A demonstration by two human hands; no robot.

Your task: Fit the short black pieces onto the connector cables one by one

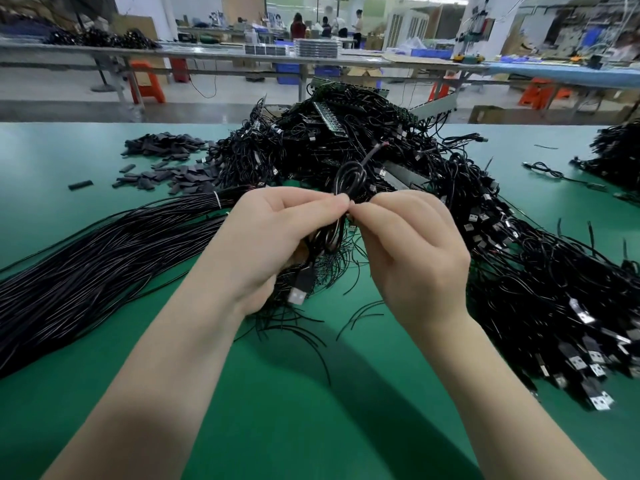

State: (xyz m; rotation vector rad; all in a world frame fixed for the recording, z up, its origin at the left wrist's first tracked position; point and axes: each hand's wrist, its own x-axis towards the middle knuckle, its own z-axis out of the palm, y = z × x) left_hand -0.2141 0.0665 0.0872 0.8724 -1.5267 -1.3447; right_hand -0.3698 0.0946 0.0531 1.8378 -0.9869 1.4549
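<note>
From the head camera, your left hand [273, 237] and right hand [412, 251] met at the centre of the frame, fingertips nearly touching above the green table [277, 393]. Your left hand was closed around a coiled black cable [351, 178], whose loop rose above your fingers while its USB plug [299, 292] hung below your palm, just over the table. Your right hand's thumb and forefinger were pinched together right at the left fingertips, on something too small and hidden to tell; whether a short black piece sat between them could not be made out.

The short black pieces [173, 161] lay scattered in a loose heap in the upper left of the frame, well apart from your hands, with one stray piece [80, 185] alone further left. A tied bundle of long black cables [104, 251] ran from the left edge towards your left wrist. A large tangled pile of connector cables [363, 143] filled the centre behind your hands, and more plugged cables [554, 306] spread down the right side. Another dark cable heap [616, 154] sat at the right edge. Workbenches and people stood blurred in the background.
</note>
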